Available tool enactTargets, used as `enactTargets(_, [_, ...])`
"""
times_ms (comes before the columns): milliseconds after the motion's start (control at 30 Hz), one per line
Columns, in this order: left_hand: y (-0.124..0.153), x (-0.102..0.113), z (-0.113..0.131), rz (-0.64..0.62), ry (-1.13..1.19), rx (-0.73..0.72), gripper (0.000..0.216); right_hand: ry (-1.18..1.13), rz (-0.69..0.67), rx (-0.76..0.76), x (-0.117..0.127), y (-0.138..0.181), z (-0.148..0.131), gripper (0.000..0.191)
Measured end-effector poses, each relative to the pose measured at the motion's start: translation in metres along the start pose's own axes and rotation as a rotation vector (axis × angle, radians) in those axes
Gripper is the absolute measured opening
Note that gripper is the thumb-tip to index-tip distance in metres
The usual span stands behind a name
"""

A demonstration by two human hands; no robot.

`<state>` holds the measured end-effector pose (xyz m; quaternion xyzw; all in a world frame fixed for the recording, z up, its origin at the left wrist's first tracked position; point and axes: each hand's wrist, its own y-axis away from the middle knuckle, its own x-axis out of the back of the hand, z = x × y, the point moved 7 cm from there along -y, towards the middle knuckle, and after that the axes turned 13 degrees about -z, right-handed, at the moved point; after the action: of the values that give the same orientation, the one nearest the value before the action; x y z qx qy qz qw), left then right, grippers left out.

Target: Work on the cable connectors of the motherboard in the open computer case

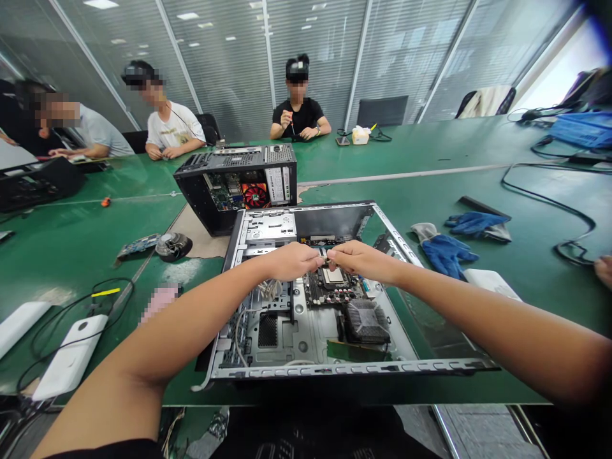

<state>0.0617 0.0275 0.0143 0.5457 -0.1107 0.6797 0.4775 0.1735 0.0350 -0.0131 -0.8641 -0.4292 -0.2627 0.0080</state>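
Two hands meet above an open computer case point(335, 368) that lies flat on the green bench point(478, 185). The left hand point(292, 260) and the right hand point(359, 258) are both curled nearly closed. Their fingertips pinch a small part point(324, 256) held between them, too small to identify. The part hangs just above the motherboard point(335, 292), toward the far end of the case and directly beyond the square processor point(333, 275). A dark finned cooler point(366, 320) lies inside the case, nearer the viewer and right of centre.

Behind the case stands a second computer case point(239, 185) with its side open, showing a red fan point(255, 194). To the right, well apart from the hands, a pair of blue gloves point(449, 252) rests on the bench. To the left lie a loose round fan point(173, 245) beside a circuit card point(138, 244), and nearer the viewer a white device point(71, 357) with black cables. Three persons sit along the far side of the bench; the one in a black shirt point(299, 115) holds a thin tool.
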Motion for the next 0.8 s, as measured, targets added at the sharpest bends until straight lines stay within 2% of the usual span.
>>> enactTargets(100, [0.0,0.002,0.0,0.01,-0.015,0.003,0.036,-0.067,-0.018,0.002,-0.001,0.0,0.002,0.052])
enactTargets(200, [0.0,0.002,0.0,0.01,0.023,0.006,0.036,0.042,0.016,-0.017,0.0,0.0,-0.001,0.049])
enactTargets(367, [0.0,0.0,-0.004,-0.061,0.194,-0.019,0.036,0.316,0.134,-0.012,0.003,0.003,-0.014,0.039])
enactTargets(633, [0.0,-0.005,-0.014,-0.108,0.49,-0.022,0.035,0.345,0.183,0.039,0.003,0.01,-0.022,0.032])
enactTargets(800, [0.001,-0.005,-0.01,-0.109,0.387,-0.012,0.034,0.355,0.166,0.058,0.003,0.009,-0.025,0.028])
